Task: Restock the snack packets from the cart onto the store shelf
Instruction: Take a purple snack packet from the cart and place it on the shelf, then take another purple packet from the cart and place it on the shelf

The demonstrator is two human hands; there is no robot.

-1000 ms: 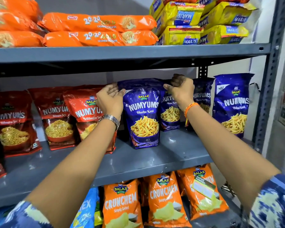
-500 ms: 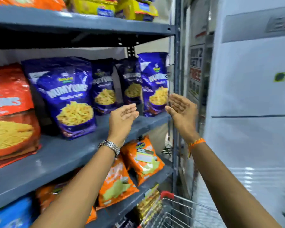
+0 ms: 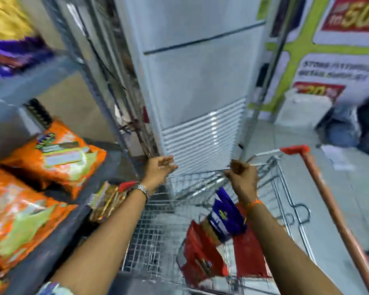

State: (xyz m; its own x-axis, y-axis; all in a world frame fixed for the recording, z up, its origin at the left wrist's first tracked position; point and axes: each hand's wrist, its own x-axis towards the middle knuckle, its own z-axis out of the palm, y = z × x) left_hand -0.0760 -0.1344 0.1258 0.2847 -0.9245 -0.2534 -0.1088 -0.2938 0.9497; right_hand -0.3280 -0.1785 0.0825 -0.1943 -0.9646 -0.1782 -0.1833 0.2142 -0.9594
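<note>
Both hands are out over the cart (image 3: pixel 202 182), empty. The left hand (image 3: pixel 159 171) hangs above the cart's far left corner, palm turned up, fingers loosely curled and close together, gripping nothing; a metal watch (image 3: pixel 141 189) sits on that wrist. The right hand (image 3: pixel 242 177) is above the cart's far rim, fingers folded in toward the palm, though blur hides whether they touch the wire; an orange band (image 3: pixel 255 204) circles the wrist. Down in the cart, under the right forearm, a blue packet (image 3: pixel 226 216) lies across red packets (image 3: pixel 198 252). The cart's orange handle (image 3: pixel 337 218) runs along its right side. Left of the cart stands the grey shelf (image 3: pixel 58 237), with orange packets (image 3: pixel 53 154) lying on it. Beyond the cart's far end rises a white louvred cabinet (image 3: pixel 200 86).
</note>
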